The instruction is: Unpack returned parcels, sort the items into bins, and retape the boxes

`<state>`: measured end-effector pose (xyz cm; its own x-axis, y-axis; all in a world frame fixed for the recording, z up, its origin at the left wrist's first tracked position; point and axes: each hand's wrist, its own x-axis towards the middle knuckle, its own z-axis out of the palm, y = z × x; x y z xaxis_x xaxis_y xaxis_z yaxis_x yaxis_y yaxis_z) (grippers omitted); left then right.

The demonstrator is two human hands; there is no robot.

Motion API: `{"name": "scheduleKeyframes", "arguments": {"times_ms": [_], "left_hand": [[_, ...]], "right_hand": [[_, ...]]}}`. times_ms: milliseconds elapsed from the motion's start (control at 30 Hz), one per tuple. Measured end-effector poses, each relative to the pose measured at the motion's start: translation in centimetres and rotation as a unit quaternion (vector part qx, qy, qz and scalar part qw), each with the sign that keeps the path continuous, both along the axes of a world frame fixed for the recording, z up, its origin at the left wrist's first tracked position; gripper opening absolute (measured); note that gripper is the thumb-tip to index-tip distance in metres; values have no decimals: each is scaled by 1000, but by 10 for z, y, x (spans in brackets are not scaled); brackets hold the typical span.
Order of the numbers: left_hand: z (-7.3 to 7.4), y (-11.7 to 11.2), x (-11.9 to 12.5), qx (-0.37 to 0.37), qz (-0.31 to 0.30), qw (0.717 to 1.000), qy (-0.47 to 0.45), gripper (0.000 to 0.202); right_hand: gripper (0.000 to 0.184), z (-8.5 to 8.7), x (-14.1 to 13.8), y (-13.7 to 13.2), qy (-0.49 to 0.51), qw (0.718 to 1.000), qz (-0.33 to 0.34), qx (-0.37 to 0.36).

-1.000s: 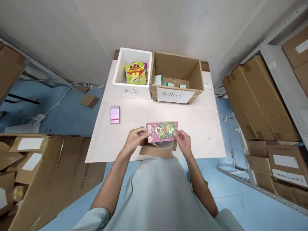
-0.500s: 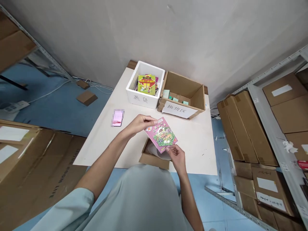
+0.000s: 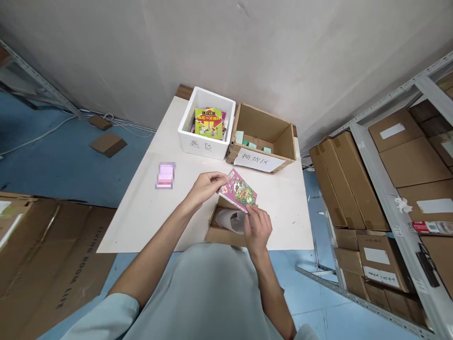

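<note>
A thin pink picture book [image 3: 239,190] with a garden scene on its cover is held up over the table. My left hand [image 3: 205,190] pinches its upper left corner, thumb on the cover. At the lower right corner my right hand [image 3: 258,227] grips the same book. Below it sits a small open cardboard box [image 3: 224,236] with a rolled whitish sheet [image 3: 229,220] inside. Farther back stands a white foam box [image 3: 203,147] with several picture books [image 3: 208,124] in it, the top one yellow-green.
Right of the foam box, a cardboard box [image 3: 264,163] with a paper label holds several small mint-green boxes [image 3: 239,137]. A blurred-out phone-like item [image 3: 165,175] lies on the left of the white table [image 3: 141,222]. Shelving with cartons [image 3: 361,184] stands at right.
The book is tilted back, so its cover looks flatter and its edge shows. More of the box below it is uncovered. The camera view has shifted slightly.
</note>
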<state>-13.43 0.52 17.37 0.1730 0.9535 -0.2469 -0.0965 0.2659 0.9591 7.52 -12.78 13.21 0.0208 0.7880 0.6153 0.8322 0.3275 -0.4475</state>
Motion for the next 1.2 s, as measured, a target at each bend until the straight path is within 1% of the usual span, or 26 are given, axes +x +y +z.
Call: {"name": "scheduleKeyframes", "arguments": {"times_ms": [33, 67, 100, 133, 200, 267, 300, 333, 400, 500, 600, 633, 667, 767, 800, 833, 867, 933, 967, 1067, 1100, 1133, 1200], "left_hand": [[-2, -5, -1, 0, 3, 1000, -7, 62], [-3, -11, -3, -4, 8, 1000, -12, 65], [-5, -17, -3, -10, 13, 1000, -13, 70], [-8, -23, -4, -17, 13, 1000, -13, 73], [-11, -36, -2, -32, -10, 999, -19, 76], [-13, -47, 1, -41, -40, 998, -38, 70], [-13, -52, 3, -42, -45, 997, -48, 65], [-13, -55, 5, -40, -42, 997, -52, 62], [-12, -60, 8, -34, -25, 998, -47, 59], [-9, -63, 12, -27, -18, 999, -33, 60], [-6, -65, 16, -33, -16, 998, -47, 62], [-6, -66, 18, -37, -15, 998, -53, 63], [-5, -67, 20, -41, -13, 998, -56, 64], [-7, -69, 31, -49, 7, 998, -36, 64], [-9, -70, 36, -49, 19, 998, -24, 64], [-11, -72, 42, -48, 30, 998, -11, 64], [-14, -74, 48, -44, 38, 998, 0, 64], [-20, -81, 62, -24, 40, 999, 23, 61], [-24, -85, 68, -3, 36, 999, 39, 55], [-31, -99, 83, 82, 15, 992, 96, 34], [-33, -102, 85, 103, 4, 989, 106, 31], [-33, -104, 86, 115, -9, 987, 108, 31], [-33, -104, 82, 109, -26, 989, 97, 37]], "right_hand": [[22, 7, 1, 1, 61, 998, -8, -22], [21, 14, 1, 1, 132, 990, -19, -53], [23, 22, 1, 2, 209, 973, -31, -91], [27, 28, 1, 3, 285, 948, -42, -131], [37, 38, 0, 6, 418, 885, -54, -200], [45, 41, 0, 9, 505, 827, -57, -239], [47, 41, 0, 10, 530, 809, -60, -246], [49, 40, 0, 10, 545, 799, -62, -246], [49, 37, 0, 10, 553, 795, -64, -241], [48, 35, 2, 9, 543, 805, -63, -231], [49, 33, 6, 8, 530, 812, -62, -237], [48, 33, 8, 8, 517, 820, -63, -238], [48, 32, 10, 9, 495, 834, -70, -234], [51, 29, 17, 9, 382, 899, -102, -186], [52, 27, 18, 9, 349, 915, -103, -175], [53, 26, 19, 9, 326, 924, -94, -177], [53, 24, 19, 9, 317, 926, -77, -190], [53, 19, 18, 9, 323, 917, -45, -231], [54, 16, 16, 9, 330, 910, -38, -249], [55, 10, 12, 11, 360, 890, -37, -278], [54, 10, 12, 12, 373, 883, -36, -283], [53, 10, 13, 13, 389, 875, -32, -286], [52, 13, 20, 14, 431, 855, -19, -290]]}}
